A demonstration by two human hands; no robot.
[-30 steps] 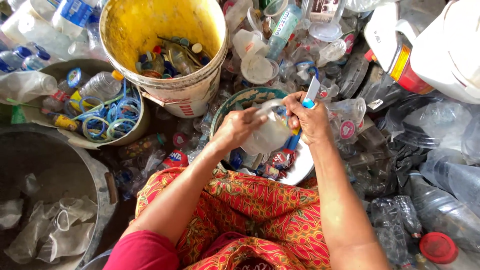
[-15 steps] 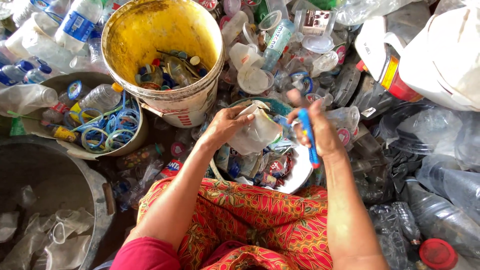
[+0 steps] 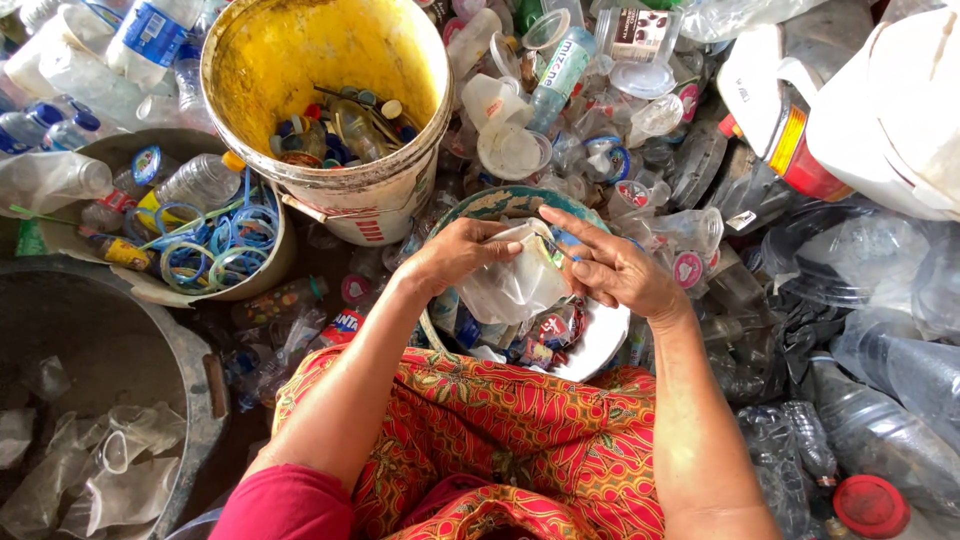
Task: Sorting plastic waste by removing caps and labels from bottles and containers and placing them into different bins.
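My left hand (image 3: 458, 252) grips a crumpled clear plastic cup (image 3: 512, 290) by its rim, above a round teal-rimmed bowl (image 3: 600, 345) of plastic scraps. My right hand (image 3: 622, 268) rests against the cup's right side with its fingers stretched over the rim. A small blue-handled tool (image 3: 565, 240) shows only as a sliver under those fingers. Both forearms reach forward over my lap, which is covered by red patterned cloth (image 3: 500, 420).
A yellow bucket (image 3: 340, 205) of caps stands just left of the hands. Further left is a basin (image 3: 275, 265) with bottles and blue rings, and a grey tub (image 3: 110, 340) of clear cups. White jugs (image 3: 880, 100) and crushed bottles (image 3: 880, 420) crowd the right.
My right hand held the blue tool upright, then came down onto the cup with the tool tucked under its fingers. My left hand kept hold of the cup.
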